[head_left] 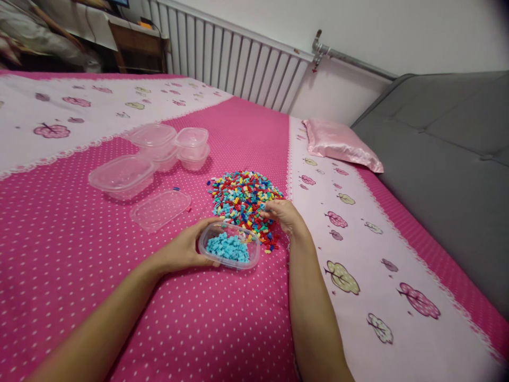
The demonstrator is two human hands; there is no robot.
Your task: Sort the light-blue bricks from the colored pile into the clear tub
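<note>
My left hand (189, 246) grips a clear plastic container (254, 257) by its left end, tilted towards me. Inside it lies a heap of light-blue toy bricks (226, 248). Just beyond the container, a mixed pile of small toy bricks (242, 193) in red, yellow, blue, green and white spreads over the bed. At the pile's right side my right hand (283, 213) is closed in a pinch, with what looks like a light-blue brick at the fingertips. The fingers partly hide the bricks behind them.
A loose clear lid (161, 209) lies to the left, a blue brick by its edge. Several lidded clear containers (123, 175) stand behind it. Across the pink bedspread (222, 329) are a pink pillow (342, 143), grey headboard (445, 127) and radiator (238, 53). A person's leg (43, 40) shows far left.
</note>
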